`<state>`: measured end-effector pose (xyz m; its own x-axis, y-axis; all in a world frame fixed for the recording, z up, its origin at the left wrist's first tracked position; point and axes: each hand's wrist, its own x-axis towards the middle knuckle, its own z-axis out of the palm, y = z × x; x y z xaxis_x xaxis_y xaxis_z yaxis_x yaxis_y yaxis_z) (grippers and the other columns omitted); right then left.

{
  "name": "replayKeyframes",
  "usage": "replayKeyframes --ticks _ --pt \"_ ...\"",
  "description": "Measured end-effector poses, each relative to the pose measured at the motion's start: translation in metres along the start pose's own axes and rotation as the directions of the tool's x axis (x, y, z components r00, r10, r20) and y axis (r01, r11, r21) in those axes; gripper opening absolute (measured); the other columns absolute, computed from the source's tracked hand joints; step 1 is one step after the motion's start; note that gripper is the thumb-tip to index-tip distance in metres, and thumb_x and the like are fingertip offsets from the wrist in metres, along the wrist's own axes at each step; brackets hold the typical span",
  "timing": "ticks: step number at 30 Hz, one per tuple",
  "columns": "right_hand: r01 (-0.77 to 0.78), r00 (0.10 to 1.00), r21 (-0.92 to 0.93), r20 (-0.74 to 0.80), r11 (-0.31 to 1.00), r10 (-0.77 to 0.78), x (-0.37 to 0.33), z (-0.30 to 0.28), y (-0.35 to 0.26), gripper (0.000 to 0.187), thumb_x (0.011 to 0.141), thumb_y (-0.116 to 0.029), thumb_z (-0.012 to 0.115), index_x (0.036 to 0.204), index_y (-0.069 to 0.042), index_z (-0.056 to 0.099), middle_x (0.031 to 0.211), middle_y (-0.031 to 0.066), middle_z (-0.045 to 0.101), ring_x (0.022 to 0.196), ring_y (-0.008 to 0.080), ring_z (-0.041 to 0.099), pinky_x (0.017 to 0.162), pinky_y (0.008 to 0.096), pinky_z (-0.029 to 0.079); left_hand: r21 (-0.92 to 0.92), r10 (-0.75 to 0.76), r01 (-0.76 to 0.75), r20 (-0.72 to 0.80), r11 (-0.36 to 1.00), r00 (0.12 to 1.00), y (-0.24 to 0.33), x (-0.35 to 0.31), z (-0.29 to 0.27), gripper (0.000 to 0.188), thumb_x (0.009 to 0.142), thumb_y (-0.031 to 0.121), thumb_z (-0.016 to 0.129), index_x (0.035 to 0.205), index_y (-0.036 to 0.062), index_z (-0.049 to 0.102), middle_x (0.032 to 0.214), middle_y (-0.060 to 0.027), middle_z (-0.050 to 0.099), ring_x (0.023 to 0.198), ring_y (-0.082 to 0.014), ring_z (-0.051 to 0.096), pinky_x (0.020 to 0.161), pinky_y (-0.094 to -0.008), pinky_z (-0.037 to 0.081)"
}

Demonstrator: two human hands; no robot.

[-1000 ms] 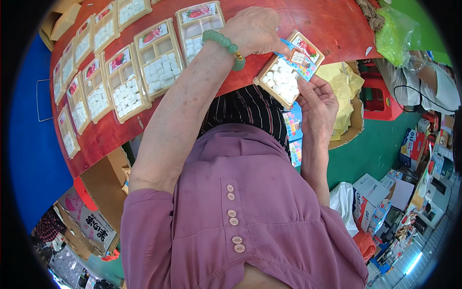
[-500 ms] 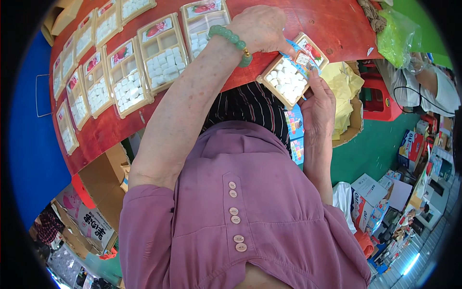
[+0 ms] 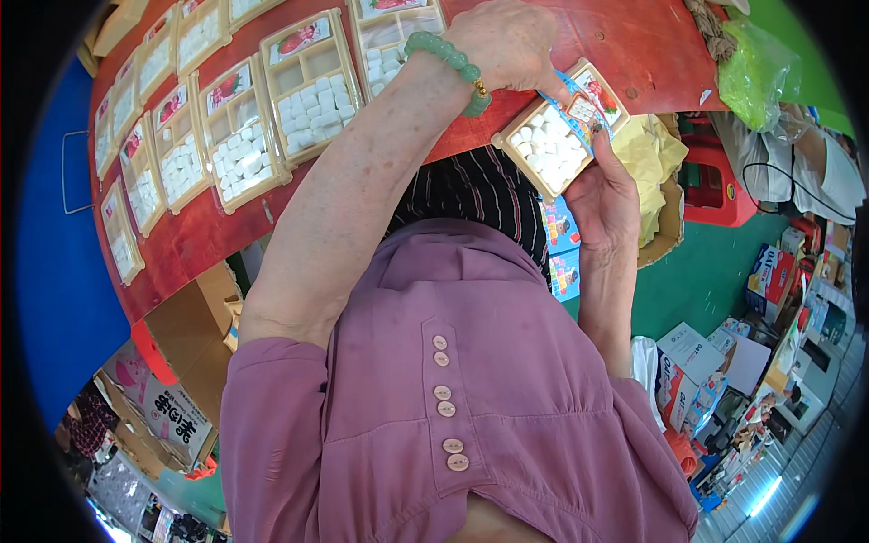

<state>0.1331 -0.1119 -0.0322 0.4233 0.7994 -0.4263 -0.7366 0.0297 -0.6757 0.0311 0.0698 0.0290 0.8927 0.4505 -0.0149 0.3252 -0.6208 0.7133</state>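
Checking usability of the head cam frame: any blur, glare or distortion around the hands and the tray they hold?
Head view: strong fisheye, with a black rim and the red table edge bowed. Lighting is even, with no hard glare on the held tray. The left hand and right hand are sharp enough, with slight softness at the fingers. Floor clutter at the lower right is squeezed and small.

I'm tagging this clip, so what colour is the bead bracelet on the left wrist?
Pale green, with one small gold bead; the bracelet shows best in the head view.

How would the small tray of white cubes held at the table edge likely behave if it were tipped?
The tray looks thin and light, probably flexing easily. Its loose white cubes would likely spill. Right hand supports it beneath; left hand steadies its top.
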Motion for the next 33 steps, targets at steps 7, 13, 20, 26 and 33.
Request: replayKeyframes --ticks 7,13,20,26,33 --pt "-0.017 0.995 -0.054 0.094 0.998 0.022 0.002 -0.009 -0.003 0.049 0.094 -0.027 0.048 0.133 0.000 0.033 0.131 0.0159 0.047 0.120 0.0279 0.048 0.101 0.0454 0.038 0.018 0.013 -0.012 -0.017 1.000 1.000 0.000 0.002 0.000 0.059 0.063 0.031 0.074 0.112 0.0036 0.057 0.095 -0.0259 0.061 0.094 -0.0381 0.059 0.081 -0.0439 0.046" --pt "-0.141 0.986 -0.424 -0.139 0.894 0.090 0.000 -0.005 -0.008 0.053 0.091 -0.035 0.054 0.125 0.003 0.043 0.117 0.0162 0.057 0.105 0.0223 0.058 0.084 0.0354 0.049 0.130 -0.065 0.058 0.049 0.990 0.997 -0.001 0.006 0.002 0.047 0.061 0.034 0.074 0.081 -0.0066 0.062 0.082 -0.0267 0.060 0.083 -0.0386 0.061 0.073 -0.0442 0.047" --pt "0.160 0.976 -0.316 -0.091 0.935 -0.198 0.002 0.004 0.002 0.034 0.091 -0.017 0.055 0.115 0.005 0.050 0.110 0.0148 0.060 0.100 0.0198 0.060 0.086 0.0328 0.048 0.126 -0.034 0.033 0.009 0.991 0.999 -0.002 0.005 0.005 0.048 0.061 0.037 0.075 0.077 -0.0065 0.062 0.080 -0.0262 0.060 0.081 -0.0385 0.061 0.071 -0.0443 0.047" --pt "0.147 0.985 -0.038 -0.089 0.988 -0.150 -0.001 0.006 0.005 0.030 0.092 -0.008 0.051 0.118 0.005 0.049 0.115 0.0147 0.058 0.105 0.0205 0.059 0.094 0.0353 0.045 0.132 -0.073 0.072 0.003 0.989 0.997 0.000 0.004 0.004 0.051 0.060 0.039 0.076 0.078 -0.0059 0.063 0.081 -0.0255 0.061 0.081 -0.0380 0.061 0.072 -0.0443 0.047" --pt "0.156 0.987 -0.076 -0.031 0.985 -0.159 -0.021 0.003 0.007 0.037 0.090 -0.010 0.055 0.122 0.004 0.047 0.118 0.0141 0.057 0.109 0.0213 0.056 0.095 0.0368 0.045 0.176 0.059 -0.039 -0.111 0.984 0.992 -0.006 -0.014 0.021 0.054 0.060 0.045 0.077 0.068 -0.0060 0.061 0.071 -0.0210 0.061 0.069 -0.0350 0.060 0.063 -0.0428 0.046"
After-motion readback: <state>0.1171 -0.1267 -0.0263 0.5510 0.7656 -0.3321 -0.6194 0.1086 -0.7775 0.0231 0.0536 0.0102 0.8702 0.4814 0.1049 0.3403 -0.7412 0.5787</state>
